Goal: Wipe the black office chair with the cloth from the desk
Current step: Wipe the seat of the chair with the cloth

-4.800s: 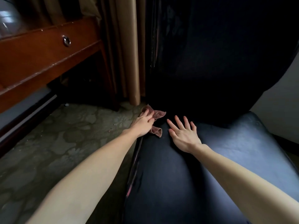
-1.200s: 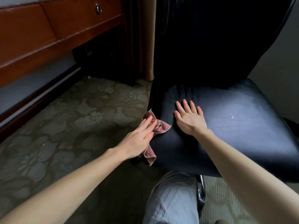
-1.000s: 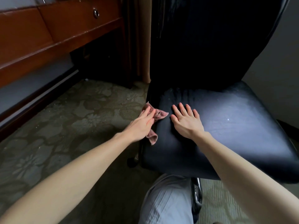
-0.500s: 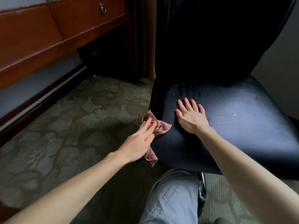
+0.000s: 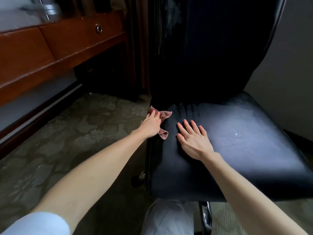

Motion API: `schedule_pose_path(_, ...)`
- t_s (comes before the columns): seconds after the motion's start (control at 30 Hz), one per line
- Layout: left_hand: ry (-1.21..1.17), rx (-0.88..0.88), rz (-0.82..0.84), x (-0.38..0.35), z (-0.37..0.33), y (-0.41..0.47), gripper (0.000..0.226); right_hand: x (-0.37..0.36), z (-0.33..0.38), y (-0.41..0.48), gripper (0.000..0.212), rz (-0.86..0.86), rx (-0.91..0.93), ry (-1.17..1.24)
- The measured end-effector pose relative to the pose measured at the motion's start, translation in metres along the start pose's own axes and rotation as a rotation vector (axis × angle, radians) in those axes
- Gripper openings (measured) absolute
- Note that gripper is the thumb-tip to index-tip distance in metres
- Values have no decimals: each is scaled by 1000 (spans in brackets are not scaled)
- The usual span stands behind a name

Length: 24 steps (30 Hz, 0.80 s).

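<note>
on the black office chair (image 5: 237, 150), filling the centre and right of the frame, my left hand (image 5: 150, 126) has slid back along the seat's left edge toward the backrest, so this edge pass looks nearly done. the seat is dull, with a pale speck. my right hand (image 5: 194, 139) stays spread flat on it. my left fingers lie straight, pressing the crumpled pink cloth (image 5: 165, 114) just left of centre.

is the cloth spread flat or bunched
Bunched: the small pink cloth pokes out in crumpled folds either side of the left hand pressing it to the black chair seat.
</note>
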State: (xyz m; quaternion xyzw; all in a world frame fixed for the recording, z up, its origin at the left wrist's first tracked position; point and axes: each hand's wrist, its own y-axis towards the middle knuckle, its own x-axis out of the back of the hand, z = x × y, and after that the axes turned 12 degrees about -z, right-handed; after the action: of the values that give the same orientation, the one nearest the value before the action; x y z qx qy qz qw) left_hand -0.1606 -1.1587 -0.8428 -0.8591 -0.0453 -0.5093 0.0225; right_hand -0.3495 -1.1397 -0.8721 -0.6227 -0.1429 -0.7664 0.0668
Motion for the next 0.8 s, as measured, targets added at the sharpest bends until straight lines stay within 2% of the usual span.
schedule_pose_path(0.1, 29, -30, 34, 1, 8, 10, 49, -3, 4, 4, 55, -7, -17, -11)
schedule_pose_path(0.23, 38, -74, 59, 6, 20, -17, 49, -1, 5, 8, 54, 6, -43, 8)
schedule_pose_path(0.3, 57, -87, 84, 9, 20, -34, 49, 1, 6, 9, 54, 23, -70, 62)
schedule_pose_path(0.37, 98, -112, 89, 7, 19, -36, 50, 3, 4, 18, 54, -43, -126, 168)
schedule_pose_path(0.47, 138, -117, 77, 0, 12, -11, 50, 5, -11, 50, 55, -157, -188, 128)
schedule_pose_path(0.57, 186, -105, 72, -3, 6, 37, 52, 4, -31, 72, 54, -115, -251, 2)
schedule_pose_path(0.67, 195, -120, 80, -1, -2, 81, 53, -1, -39, 78, 54, -101, -258, -20)
schedule_pose_path(0.8, 192, -164, 77, -3, -3, 85, 52, -5, -35, 80, 55, -112, -280, -29)
